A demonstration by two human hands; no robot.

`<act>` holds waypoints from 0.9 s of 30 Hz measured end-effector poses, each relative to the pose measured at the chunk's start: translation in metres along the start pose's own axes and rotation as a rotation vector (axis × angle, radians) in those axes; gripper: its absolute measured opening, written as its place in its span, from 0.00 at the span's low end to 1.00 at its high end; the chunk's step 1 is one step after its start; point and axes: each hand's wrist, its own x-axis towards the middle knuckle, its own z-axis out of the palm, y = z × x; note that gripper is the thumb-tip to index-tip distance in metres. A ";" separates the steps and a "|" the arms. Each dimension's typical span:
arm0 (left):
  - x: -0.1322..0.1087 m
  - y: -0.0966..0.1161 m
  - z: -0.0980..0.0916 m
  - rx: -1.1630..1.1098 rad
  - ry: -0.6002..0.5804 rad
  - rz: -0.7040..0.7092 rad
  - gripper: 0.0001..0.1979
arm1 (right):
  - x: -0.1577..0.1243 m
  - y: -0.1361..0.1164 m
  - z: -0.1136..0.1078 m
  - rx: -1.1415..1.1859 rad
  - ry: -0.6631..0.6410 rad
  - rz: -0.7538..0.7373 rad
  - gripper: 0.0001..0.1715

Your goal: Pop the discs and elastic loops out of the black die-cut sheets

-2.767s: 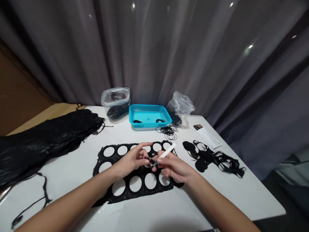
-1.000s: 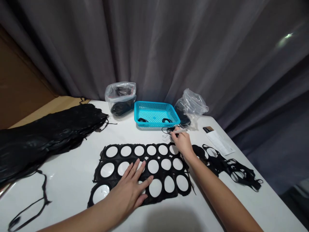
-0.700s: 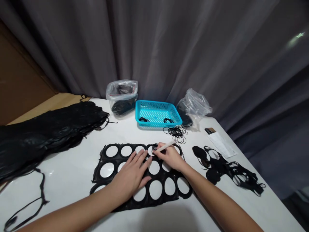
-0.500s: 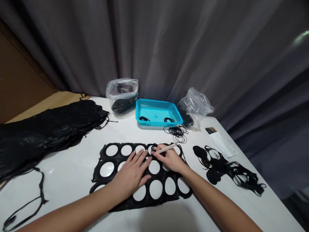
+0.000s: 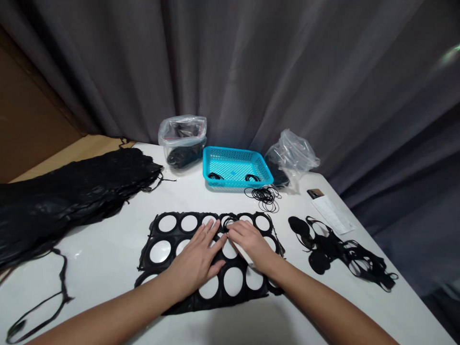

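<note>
A black sheet [image 5: 190, 303] with rows of round holes lies flat on the white table, the white surface showing through the holes. My left hand [image 5: 199, 254] rests on its middle, fingers spread. Just to the right, my right hand [image 5: 251, 239] is closed round a white pen-like tool [image 5: 245, 256], its tip hidden near the left fingertips. A small bundle of thin black rings [image 5: 229, 221] lies on the sheet's top row, beside the right fingertips.
Behind the sheet stand a blue basket [image 5: 233, 183], loose black rings [image 5: 265, 197] and two clear bags [image 5: 185, 139] [image 5: 293, 153]. Black sheets [image 5: 72, 191] are piled left. Black cut pieces [image 5: 330, 247], a phone [image 5: 315, 193] and white paper [image 5: 332, 214] lie right.
My right hand has turned, and the tool in it has swung from pointing up and right to pointing down towards my wrist. My left hand has stayed in place.
</note>
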 end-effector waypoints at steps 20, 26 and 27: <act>-0.032 -0.020 -0.019 0.121 0.001 -0.029 0.28 | 0.050 -0.002 -0.002 0.612 0.054 0.562 0.15; -0.039 -0.015 -0.017 0.115 0.042 -0.050 0.29 | 0.051 -0.024 0.011 0.512 0.040 0.391 0.12; -0.038 -0.015 -0.016 0.123 0.040 -0.050 0.29 | 0.050 -0.024 0.012 0.503 0.043 0.383 0.11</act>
